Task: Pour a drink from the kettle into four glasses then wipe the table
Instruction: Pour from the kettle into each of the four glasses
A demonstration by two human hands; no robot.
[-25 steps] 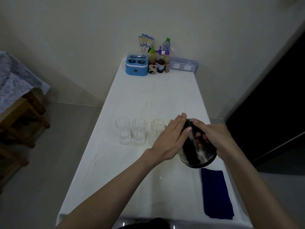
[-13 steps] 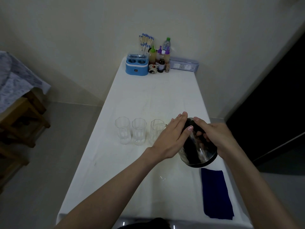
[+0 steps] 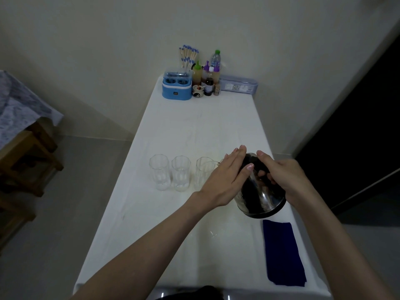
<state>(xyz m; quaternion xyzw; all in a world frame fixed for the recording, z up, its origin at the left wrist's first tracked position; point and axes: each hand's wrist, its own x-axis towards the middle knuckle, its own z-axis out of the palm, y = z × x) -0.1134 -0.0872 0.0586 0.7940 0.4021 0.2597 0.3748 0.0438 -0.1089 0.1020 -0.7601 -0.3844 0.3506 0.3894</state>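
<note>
Right hand wraps the handle of the tilted steel kettle held above the counter, left hand flat, fingers together, steadying its side; likely heavy, slick; fourth glass hidden, possibly behind hand.

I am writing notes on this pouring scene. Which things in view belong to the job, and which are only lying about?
Belong to the job:
- shiny steel kettle with black lid, tilted, held by right hand, left hand flat against it
- three clear drinking glasses in view
- dark blue cloth
- white table

Lying about:
- blue plastic box
- sauce bottles
- blue-tipped sticks
- long clear lidded box
</note>
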